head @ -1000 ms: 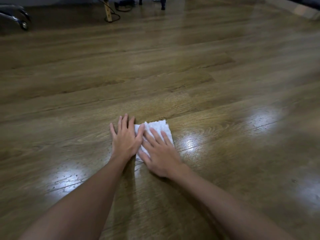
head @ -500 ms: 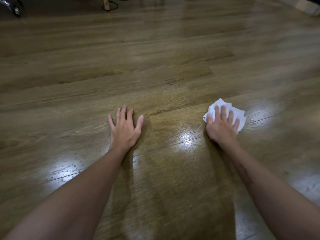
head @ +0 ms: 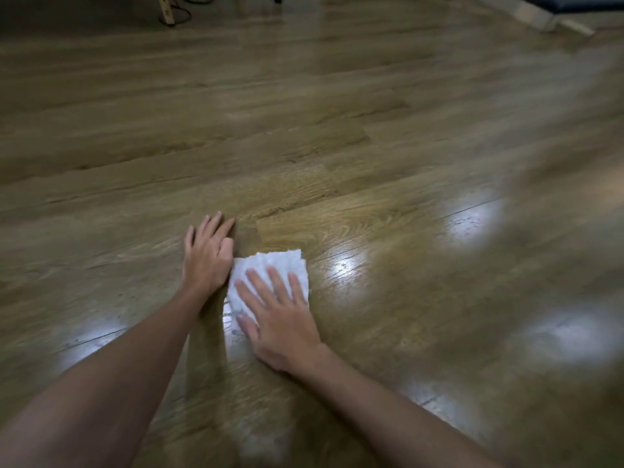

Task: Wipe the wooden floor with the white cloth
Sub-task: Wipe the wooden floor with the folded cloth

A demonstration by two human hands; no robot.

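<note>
We look down from head height at a wooden floor [head: 337, 136], its brown planks running slantwise across the view; much of the picture is smeared by blur, most of all the right side, where we cannot make out grain or seams; bright patches of reflected light lie on the boards near the hands and further right. Both forearms enter from the bottom edge, cut off before the elbows.

The white cloth [head: 270, 266] lies flat on the floor, a little left of the picture's centre; our right hand [head: 282, 319] rests on it palm down, fingers straight and spread, pressing rather than gripping; the hand hides the cloth's near part, so we cannot tell its full shape; its far edge and its left edge show. Our left hand [head: 207, 256] lies flat on the bare boards just beside the cloth's left edge, fingers straight and slightly apart, holding nothing; whether its thumb side touches the cloth we cannot tell.

At the top edge, cut off by the frame: a pale wooden leg [head: 166, 10] with a dark cable [head: 184, 13] looping at its foot; at the top right corner a pale baseboard [head: 533, 13] below something dark, too cropped to identify.
</note>
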